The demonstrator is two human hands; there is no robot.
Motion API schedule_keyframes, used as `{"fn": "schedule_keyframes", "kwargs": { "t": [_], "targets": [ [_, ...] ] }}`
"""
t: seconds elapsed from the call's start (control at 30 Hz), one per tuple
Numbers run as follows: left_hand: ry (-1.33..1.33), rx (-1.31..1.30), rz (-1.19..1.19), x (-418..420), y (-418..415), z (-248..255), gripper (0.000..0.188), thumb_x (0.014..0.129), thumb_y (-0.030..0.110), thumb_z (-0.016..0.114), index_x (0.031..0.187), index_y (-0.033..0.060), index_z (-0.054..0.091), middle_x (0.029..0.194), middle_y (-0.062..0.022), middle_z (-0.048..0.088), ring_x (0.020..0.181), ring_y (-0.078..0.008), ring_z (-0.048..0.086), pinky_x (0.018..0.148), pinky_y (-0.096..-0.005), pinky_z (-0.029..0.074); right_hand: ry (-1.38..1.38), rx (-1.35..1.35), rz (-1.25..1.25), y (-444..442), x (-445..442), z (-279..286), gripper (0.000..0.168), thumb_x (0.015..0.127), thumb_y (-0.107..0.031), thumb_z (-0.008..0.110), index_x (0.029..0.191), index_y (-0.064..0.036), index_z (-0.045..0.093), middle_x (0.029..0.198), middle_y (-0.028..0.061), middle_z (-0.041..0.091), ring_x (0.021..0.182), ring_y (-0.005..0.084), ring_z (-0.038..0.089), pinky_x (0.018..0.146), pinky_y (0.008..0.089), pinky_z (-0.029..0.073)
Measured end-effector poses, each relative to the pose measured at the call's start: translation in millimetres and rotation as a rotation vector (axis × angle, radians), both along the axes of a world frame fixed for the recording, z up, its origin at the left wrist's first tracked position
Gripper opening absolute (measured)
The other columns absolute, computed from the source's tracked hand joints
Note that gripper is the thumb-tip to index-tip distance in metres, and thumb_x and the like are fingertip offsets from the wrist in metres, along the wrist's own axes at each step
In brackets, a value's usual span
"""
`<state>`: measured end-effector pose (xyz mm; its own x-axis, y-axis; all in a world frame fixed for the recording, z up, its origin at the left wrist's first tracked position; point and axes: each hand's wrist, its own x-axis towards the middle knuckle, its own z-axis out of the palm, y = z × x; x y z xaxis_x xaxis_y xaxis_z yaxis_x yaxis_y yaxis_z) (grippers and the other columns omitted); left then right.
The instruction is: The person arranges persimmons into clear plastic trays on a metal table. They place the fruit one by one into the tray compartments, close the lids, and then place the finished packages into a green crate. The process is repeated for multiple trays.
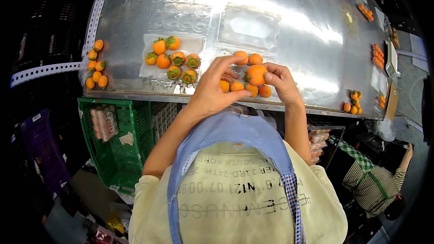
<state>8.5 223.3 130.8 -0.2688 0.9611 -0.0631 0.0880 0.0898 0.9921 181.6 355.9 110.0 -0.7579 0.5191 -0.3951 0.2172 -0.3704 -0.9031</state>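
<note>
My right hand (284, 86) grips an orange persimmon (256, 75) between thumb and fingers. It is held above a clear plastic clamshell, whose raised or folded-back lid (249, 25) lies toward the far side. Several persimmons (255, 59) sit in the clamshell's near half, in a far and a near row. My left hand (215, 83) curves around the left side of these fruits with its fingers apart; whether it touches any is unclear. To its left, a group of persimmons with green calyxes (163, 61) rests on another clear clamshell (145, 49).
Both clamshells lie on a metal table (305, 57). Loose persimmons (100, 65) line its left edge; others (354, 103) lie at the right. A green plastic crate (112, 162) holding packed trays (104, 123) stands below left. Another person (369, 179) is at the lower right.
</note>
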Motion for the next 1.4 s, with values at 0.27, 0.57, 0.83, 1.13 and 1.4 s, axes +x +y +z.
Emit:
{"fn": "schedule_keyframes", "kwargs": {
  "t": [0.27, 0.57, 0.83, 1.13, 1.4],
  "targets": [
    [-0.717, -0.072, 0.061, 5.9, -4.1, -19.2, 0.037, 0.088, 0.013, 0.06, 0.12, -0.001, 0.049, 0.106, -0.0104, 0.059, 0.091, -0.018, 0.061, 0.078, -0.0302, 0.052, 0.023, 0.003, 0.017, -8.0, -9.3, -7.3, 0.041, 0.09, -0.038, 0.056, 0.096, 0.002, 0.064, 0.077, 0.0053, 0.061, 0.072, 0.0113, 0.055, 0.066, 0.0255, 0.044],
    [-1.107, -0.087, 0.008, 0.7, -9.3, -31.8, 0.044, 0.096, 0.031, 0.044, 0.127, -0.0002, 0.042, 0.107, -0.0117, 0.058, 0.09, -0.0208, 0.062, 0.079, -0.0329, 0.052, 0.001, 0.044, -0.031, -10.2, -12.0, -13.4, 0.041, 0.092, -0.038, 0.051, 0.097, 0.001, 0.064, 0.074, 0.0039, 0.059, 0.071, 0.0104, 0.053, 0.067, 0.0249, 0.044],
    [-1.1, -0.171, 0.014, 3.0, -7.7, -32.1, 0.04, 0.095, 0.029, 0.046, 0.124, 0.0026, 0.041, 0.105, -0.0124, 0.058, 0.088, -0.0208, 0.063, 0.075, -0.031, 0.054, 0.101, 0.124, -0.081, -22.5, -18.9, -15.8, 0.037, 0.087, -0.03, 0.061, 0.111, -0.002, 0.058, 0.088, 0.0037, 0.057, 0.072, 0.0092, 0.052, 0.066, 0.0229, 0.042],
    [-1.007, -0.255, 0.081, 7.5, -8.7, -35.4, 0.032, 0.093, 0.027, 0.052, 0.115, 0.0046, 0.044, 0.097, -0.01, 0.058, 0.082, -0.017, 0.062, 0.072, -0.0289, 0.053, -0.024, 0.584, 0.061, -34.1, -31.8, -8.7, 0.04, 0.082, -0.026, 0.067, 0.114, -0.003, 0.058, 0.103, 0.0044, 0.058, 0.086, 0.0119, 0.056, 0.073, 0.0245, 0.045],
    [-1.04, -0.287, 0.041, 5.0, -8.7, -35.6, 0.026, 0.094, 0.031, 0.05, 0.108, 0.0087, 0.047, 0.091, -0.0087, 0.06, 0.08, -0.0151, 0.062, 0.069, -0.0269, 0.052, -0.013, 0.248, 0.012, -29.2, -32.6, -6.6, 0.037, 0.088, -0.032, 0.058, 0.111, -0.003, 0.061, 0.096, 0.0053, 0.053, 0.082, 0.0135, 0.051, 0.07, 0.0262, 0.042]
  ]
}}
